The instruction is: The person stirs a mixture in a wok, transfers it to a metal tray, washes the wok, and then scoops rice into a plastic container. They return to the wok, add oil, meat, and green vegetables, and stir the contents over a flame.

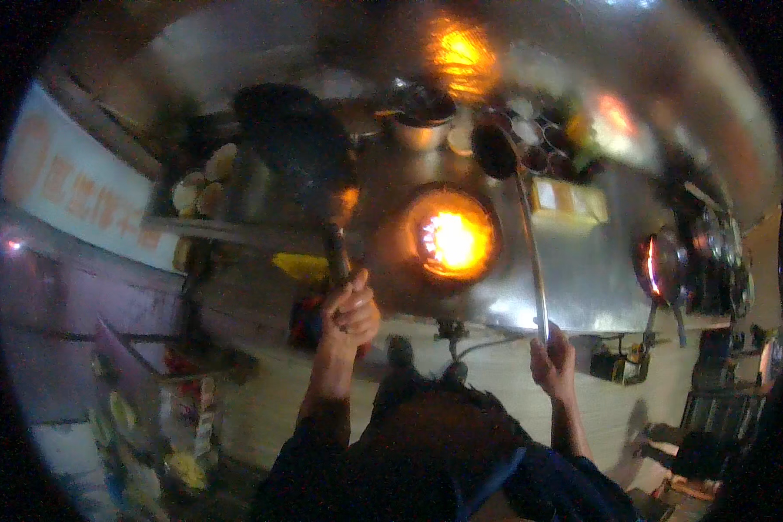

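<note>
My left hand (352, 312) is closed around the handle of a dark wok (290, 147), which is raised to the left of the burner and blurred; what it holds cannot be told. In my right hand (553, 359) is the long metal handle of a cooking ladle (494, 150). The ladle's dark bowl points away from me, near the seasoning containers at the back. Between the two tools, bright orange flame burns in the round stove burner (455, 241), with no pan over it.
A metal pot (423, 130) stands behind the burner, beside several seasoning containers (535, 130). A yellowish tray (569, 201) lies on the steel worktop (581, 261). Several pans (662, 261) are at the right. A yellow cloth-like item (301, 266) lies near my left hand.
</note>
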Demonstrator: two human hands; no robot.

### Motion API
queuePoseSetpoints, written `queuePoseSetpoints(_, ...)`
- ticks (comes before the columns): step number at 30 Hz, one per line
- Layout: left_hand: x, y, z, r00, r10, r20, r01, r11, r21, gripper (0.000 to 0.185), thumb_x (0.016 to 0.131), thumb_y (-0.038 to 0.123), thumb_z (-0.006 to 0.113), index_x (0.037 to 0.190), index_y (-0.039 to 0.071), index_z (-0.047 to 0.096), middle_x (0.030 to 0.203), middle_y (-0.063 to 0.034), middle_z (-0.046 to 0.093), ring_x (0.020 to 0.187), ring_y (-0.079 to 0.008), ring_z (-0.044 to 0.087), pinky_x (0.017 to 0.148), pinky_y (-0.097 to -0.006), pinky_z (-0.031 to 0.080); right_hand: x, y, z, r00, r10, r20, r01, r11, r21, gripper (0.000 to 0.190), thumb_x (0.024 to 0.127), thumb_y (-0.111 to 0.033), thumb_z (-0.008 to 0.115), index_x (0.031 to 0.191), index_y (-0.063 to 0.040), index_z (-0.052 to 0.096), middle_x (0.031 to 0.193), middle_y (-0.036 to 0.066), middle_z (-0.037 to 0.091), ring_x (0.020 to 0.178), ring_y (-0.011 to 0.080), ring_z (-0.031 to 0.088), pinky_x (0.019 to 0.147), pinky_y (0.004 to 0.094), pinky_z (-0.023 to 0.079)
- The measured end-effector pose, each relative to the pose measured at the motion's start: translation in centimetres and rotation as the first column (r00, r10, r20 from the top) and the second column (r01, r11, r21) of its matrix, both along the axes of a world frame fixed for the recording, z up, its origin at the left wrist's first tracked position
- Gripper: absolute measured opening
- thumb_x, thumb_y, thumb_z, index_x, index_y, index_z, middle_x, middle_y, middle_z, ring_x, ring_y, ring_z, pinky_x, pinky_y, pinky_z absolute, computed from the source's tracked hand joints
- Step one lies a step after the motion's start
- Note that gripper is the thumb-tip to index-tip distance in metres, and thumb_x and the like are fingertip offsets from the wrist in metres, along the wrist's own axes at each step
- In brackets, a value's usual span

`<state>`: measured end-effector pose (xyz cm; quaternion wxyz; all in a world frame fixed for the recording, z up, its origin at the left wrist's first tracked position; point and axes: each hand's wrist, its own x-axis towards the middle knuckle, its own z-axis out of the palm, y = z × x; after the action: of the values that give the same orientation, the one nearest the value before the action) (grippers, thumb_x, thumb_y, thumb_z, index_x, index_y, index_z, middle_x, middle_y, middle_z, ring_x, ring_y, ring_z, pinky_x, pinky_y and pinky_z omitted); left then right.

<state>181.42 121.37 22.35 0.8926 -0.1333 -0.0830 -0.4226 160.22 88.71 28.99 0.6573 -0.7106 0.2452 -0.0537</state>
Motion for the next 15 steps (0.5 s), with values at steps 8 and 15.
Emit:
queuePoseSetpoints(8,-4.1,-0.5,-2.3,0.977,-0.21,-0.036,0.213,0.969,0.129,0.01,0.103,0.017,0.053,0.11,0.009,0.054,0.064,0.0049,0.043,0.045,-0.0052,0.038,0.04,-0.0231,0.031,-0.1,0.1,0.2,0.998,-0.057,-0.023,0.058,0.997,0.05,0.04,0.1,-0.017,0.062,0.136,-0.002,0.053,0.076,-0.006,0.05,0.059,0.002,0.041,0.051,0.0208,0.033)
queuePoseSetpoints(15,-6.3,-2.3,-9.5,0.939,-0.341,0.046,0.158,0.545,0.823,0.008,0.101,0.02,0.058,0.097,0.013,0.059,0.068,0.0057,0.042,0.055,-0.007,0.042,0.049,-0.0254,0.036,-2.1,-0.9,0.4,0.991,-0.072,-0.11,0.084,0.989,0.118,0.038,0.1,-0.019,0.061,0.133,-0.001,0.055,0.07,-0.004,0.049,0.059,0.0039,0.045,0.05,0.022,0.037)
